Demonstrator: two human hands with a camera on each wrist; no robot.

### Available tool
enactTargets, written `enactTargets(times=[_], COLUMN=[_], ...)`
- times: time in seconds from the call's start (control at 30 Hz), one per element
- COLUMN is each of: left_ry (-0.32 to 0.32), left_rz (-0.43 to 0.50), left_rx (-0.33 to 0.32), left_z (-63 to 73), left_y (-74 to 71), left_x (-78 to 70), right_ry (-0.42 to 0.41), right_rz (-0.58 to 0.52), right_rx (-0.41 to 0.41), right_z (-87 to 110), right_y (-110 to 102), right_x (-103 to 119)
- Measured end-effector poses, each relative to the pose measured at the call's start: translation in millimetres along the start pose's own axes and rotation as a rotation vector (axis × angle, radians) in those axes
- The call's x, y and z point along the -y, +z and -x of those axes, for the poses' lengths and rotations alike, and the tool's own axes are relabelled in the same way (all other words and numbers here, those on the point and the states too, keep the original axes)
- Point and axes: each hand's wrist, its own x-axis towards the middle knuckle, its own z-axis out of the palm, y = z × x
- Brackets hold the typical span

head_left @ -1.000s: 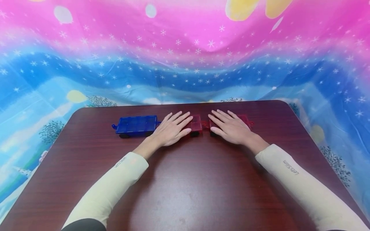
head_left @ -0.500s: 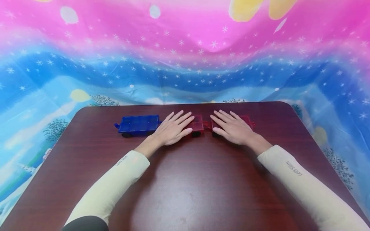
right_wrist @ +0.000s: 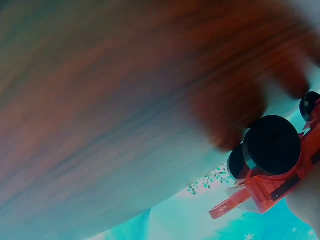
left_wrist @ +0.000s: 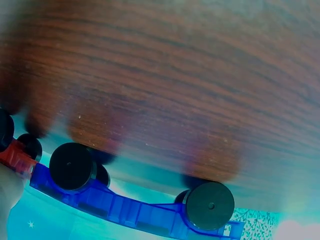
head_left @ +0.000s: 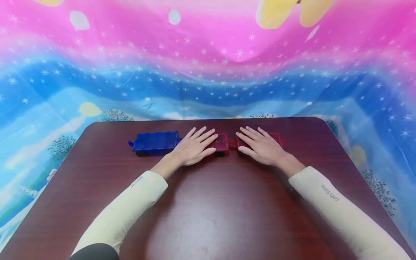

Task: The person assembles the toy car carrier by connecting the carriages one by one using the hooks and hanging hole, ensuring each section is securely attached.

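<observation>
Three see-through toy train wagons stand in a row near the far table edge. The blue wagon (head_left: 155,141) is at the left, its black wheels (left_wrist: 210,205) plain in the left wrist view. My left hand (head_left: 193,147) lies flat with straight fingers on the middle, red wagon (head_left: 222,142), covering much of it. Flat on the right-hand red wagon (head_left: 277,138) rests my right hand (head_left: 260,147), fingers straight and a little spread. Between the hands, a red hook (head_left: 232,143) bridges the two red wagons. The blue-to-red joint is mostly behind my left hand in the head view.
The wagons stand on a dark brown wooden table (head_left: 208,209) with rounded far corners. Behind and beside it hangs a pink and blue cloth (head_left: 208,86) with printed snowflakes. Pale sleeves (head_left: 118,213) cover both forearms.
The head view has shifted slightly. Both hands stay flat on the red wagons, and the row of wagons shows no clear movement along the table.
</observation>
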Motion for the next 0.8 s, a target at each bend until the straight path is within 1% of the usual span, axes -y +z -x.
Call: enactTargets(times=[0.17, 0.4, 0.7, 0.8], left_ry=[-0.008, -0.019, -0.038, -0.044], left_rz=[-0.003, 0.014, 0.002, -0.002], left_rx=[0.026, 0.051, 0.042, 0.014], left_z=[1.1, 1.3, 4.5, 7.0], left_y=[-2.4, -2.2, -4.7, -6.3], left_x=[-0.9, -1.9, -2.6, -1.0], right_ry=[0.027, 0.041, 0.061, 0.067], right_rz=[-0.053, -0.043, -0.046, -0.051], right_rx=[-0.002, 0.003, -0.029, -0.036], right_z=[-0.8, -1.5, -2.0, -2.0], right_y=[-2, -7, -9, -10], right_x=[2, 8, 8, 7])
